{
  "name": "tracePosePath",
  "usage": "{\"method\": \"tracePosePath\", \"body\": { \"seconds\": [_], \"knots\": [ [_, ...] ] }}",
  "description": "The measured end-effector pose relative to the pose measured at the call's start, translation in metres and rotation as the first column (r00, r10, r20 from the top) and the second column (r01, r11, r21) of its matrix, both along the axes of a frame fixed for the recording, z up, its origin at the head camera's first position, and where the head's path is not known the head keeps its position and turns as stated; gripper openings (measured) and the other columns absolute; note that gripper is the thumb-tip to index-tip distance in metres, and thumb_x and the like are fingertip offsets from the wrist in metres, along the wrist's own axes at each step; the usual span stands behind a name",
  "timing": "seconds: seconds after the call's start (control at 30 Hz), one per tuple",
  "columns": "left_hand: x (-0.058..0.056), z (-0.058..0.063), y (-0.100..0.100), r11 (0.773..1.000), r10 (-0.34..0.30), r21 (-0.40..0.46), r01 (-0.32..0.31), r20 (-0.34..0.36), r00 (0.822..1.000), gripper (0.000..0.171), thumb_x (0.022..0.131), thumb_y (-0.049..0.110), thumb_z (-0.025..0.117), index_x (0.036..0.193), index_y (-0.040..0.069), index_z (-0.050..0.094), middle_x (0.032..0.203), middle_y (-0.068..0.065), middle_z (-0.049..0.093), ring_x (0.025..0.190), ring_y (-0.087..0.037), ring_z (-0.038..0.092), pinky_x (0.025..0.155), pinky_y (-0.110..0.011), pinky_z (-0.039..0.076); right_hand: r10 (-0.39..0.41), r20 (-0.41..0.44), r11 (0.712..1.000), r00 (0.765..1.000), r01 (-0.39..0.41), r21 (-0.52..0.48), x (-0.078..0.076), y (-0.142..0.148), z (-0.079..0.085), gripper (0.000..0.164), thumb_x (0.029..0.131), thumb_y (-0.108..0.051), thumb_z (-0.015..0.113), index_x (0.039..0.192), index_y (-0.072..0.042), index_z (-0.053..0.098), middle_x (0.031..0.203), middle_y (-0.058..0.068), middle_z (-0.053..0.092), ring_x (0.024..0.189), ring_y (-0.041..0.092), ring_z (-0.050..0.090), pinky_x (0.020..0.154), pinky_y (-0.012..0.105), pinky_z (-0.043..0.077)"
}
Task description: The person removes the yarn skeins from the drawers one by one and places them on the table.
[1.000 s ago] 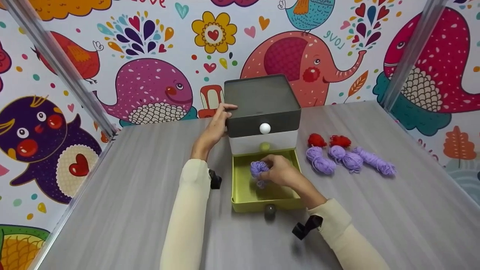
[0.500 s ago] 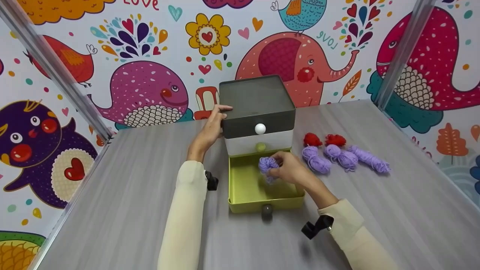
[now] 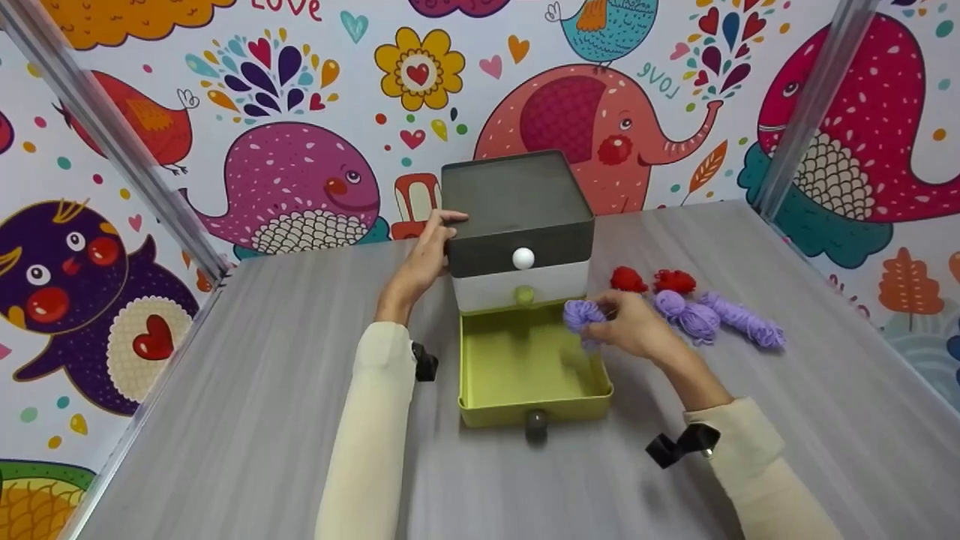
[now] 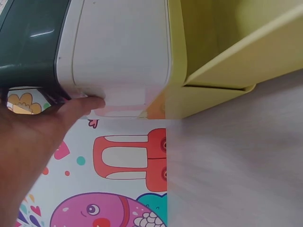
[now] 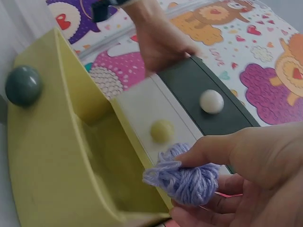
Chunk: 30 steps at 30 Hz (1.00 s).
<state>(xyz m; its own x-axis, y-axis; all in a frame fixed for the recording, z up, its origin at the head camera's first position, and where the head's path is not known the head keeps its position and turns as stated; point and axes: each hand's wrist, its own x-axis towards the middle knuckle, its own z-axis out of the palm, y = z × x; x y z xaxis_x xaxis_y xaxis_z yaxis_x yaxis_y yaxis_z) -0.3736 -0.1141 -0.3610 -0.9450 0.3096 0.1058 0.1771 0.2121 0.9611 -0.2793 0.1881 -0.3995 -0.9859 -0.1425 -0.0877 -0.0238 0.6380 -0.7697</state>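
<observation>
In the head view, my right hand pinches a purple yarn bundle between thumb and fingers, over the right side of the pulled-out yellow-green drawer. The right wrist view shows the same yarn bundle close up, its strands looped and bunched. My left hand rests against the left side of the drawer unit, its upper finger lying along the dark top. In the left wrist view, the thumb presses on the white middle section; the other fingers are mostly hidden there. No yarn shows in the drawer.
Right of the unit lie two red yarn bundles and purple yarn bundles; my right hand hides part of that area. White, yellow-green and dark knobs mark the drawer fronts. A patterned wall stands behind.
My right hand has carried the purple yarn bundle rightward, from over the drawer's middle to its right edge. The left hand stays on the unit. The drawer remains pulled out.
</observation>
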Motion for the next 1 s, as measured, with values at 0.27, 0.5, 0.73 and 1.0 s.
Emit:
{"method": "tracePosePath", "body": {
  "seconds": [0.27, 0.5, 0.73, 1.0],
  "knots": [
    [0.0, 0.001, 0.002, 1.0, -0.016, 0.005, 0.016, -0.001, 1.0, 0.04, 0.104, 0.022, 0.026, 0.141, 0.018, 0.039, 0.14, -0.021, 0.039, 0.114, -0.038, 0.058, 0.099, -0.055, 0.05, -0.08, 0.048, 0.997, 0.996, 0.079, 0.025, -0.002, 0.038, 0.008, 0.048, 0.088, -0.026, 0.074, 0.126, -0.001, 0.059, 0.122, 0.02, 0.057, 0.108, 0.032, 0.053, 0.093, 0.04, 0.053],
    [-0.001, 0.0, 0.0, 1.0, -0.007, -0.006, 0.007, -0.002, 1.0, 0.038, 0.104, 0.023, 0.027, 0.14, 0.021, 0.04, 0.141, -0.019, 0.04, 0.118, -0.037, 0.057, 0.102, -0.055, 0.049, -0.111, 0.06, 0.993, 0.992, 0.113, -0.043, -0.006, 0.055, 0.009, 0.04, 0.088, -0.024, 0.074, 0.117, -0.002, 0.059, 0.114, 0.013, 0.054, 0.103, 0.025, 0.051, 0.081, 0.024, 0.054],
    [-0.001, -0.001, 0.002, 1.0, 0.004, 0.002, -0.004, 0.012, 1.0, 0.037, 0.104, 0.024, 0.027, 0.139, 0.024, 0.041, 0.142, -0.017, 0.04, 0.122, -0.036, 0.056, 0.105, -0.055, 0.047, -0.136, 0.088, 0.988, 0.987, 0.142, -0.066, -0.007, 0.079, 0.009, 0.047, 0.092, -0.03, 0.068, 0.128, -0.003, 0.054, 0.127, 0.014, 0.053, 0.104, 0.023, 0.053, 0.081, 0.023, 0.055],
    [-0.001, -0.003, 0.004, 1.0, 0.003, -0.012, -0.003, 0.023, 1.0, 0.036, 0.105, 0.027, 0.028, 0.139, 0.025, 0.04, 0.144, -0.016, 0.037, 0.124, -0.038, 0.054, 0.107, -0.055, 0.045, -0.188, 0.122, 0.972, 0.975, 0.203, -0.123, -0.006, 0.112, 0.007, 0.062, 0.095, -0.038, 0.064, 0.14, 0.0, 0.045, 0.133, 0.015, 0.049, 0.109, 0.022, 0.057, 0.091, 0.028, 0.055]
  ]
}}
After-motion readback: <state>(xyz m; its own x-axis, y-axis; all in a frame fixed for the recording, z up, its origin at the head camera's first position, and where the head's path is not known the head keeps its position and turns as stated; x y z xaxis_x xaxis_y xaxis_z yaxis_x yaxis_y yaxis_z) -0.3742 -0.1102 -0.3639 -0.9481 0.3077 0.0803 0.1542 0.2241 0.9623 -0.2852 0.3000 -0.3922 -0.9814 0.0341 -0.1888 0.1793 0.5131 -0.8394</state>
